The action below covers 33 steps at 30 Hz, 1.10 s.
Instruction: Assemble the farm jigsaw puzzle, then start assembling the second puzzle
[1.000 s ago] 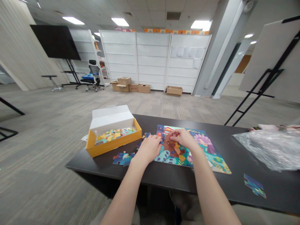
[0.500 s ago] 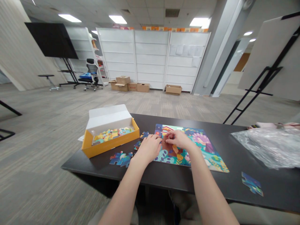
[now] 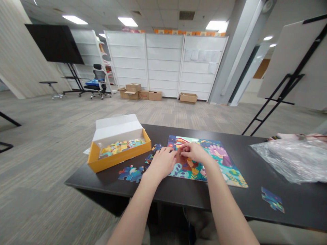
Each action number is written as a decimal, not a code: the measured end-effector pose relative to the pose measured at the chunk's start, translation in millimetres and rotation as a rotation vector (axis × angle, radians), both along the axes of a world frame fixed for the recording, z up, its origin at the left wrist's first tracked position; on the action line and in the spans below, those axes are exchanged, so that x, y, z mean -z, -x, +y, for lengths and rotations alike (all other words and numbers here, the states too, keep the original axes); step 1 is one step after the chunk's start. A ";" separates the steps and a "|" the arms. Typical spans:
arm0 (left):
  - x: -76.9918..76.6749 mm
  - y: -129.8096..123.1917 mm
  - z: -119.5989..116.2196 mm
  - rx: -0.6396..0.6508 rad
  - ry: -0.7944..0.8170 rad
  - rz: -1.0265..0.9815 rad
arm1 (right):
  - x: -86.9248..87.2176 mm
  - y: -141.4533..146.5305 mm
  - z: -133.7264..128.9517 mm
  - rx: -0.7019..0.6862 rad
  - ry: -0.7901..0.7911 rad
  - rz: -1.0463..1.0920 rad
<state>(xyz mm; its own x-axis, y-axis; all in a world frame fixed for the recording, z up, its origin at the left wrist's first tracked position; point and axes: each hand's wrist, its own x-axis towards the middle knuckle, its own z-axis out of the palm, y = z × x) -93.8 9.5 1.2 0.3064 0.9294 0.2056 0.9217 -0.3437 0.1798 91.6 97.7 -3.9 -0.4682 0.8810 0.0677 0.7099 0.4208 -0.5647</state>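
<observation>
Across the dark counter [image 3: 178, 200], a jigsaw puzzle [image 3: 217, 162] lies with its middle partly hidden by both hands; the right hand [image 3: 195, 152] has its fingers [image 3: 184, 147] curled down onto the brown patch, and the left hand [image 3: 162, 162] sits just beside them at the puzzle's edge; the fingers cover whatever lies beneath, so I cannot tell whether either hand grips a piece; loose pieces [image 3: 129, 173] lie near an open yellow box [image 3: 120, 160].
</observation>
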 end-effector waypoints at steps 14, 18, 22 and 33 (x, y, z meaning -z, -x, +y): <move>-6.1 -4.9 -0.9 -0.013 0.011 0.026 | -14.9 -6.6 -23.0 0.061 -0.170 -0.011; -16.3 8.9 0.4 -0.133 -0.029 0.028 | -11.4 -0.8 -27.3 0.026 -0.149 -0.048; -23.5 31.6 1.7 -0.371 0.023 -0.001 | -14.3 -5.5 -30.3 0.044 -0.185 -0.062; -16.0 14.6 4.8 -0.592 0.026 0.077 | -28.7 -28.7 -41.9 0.105 -0.308 0.129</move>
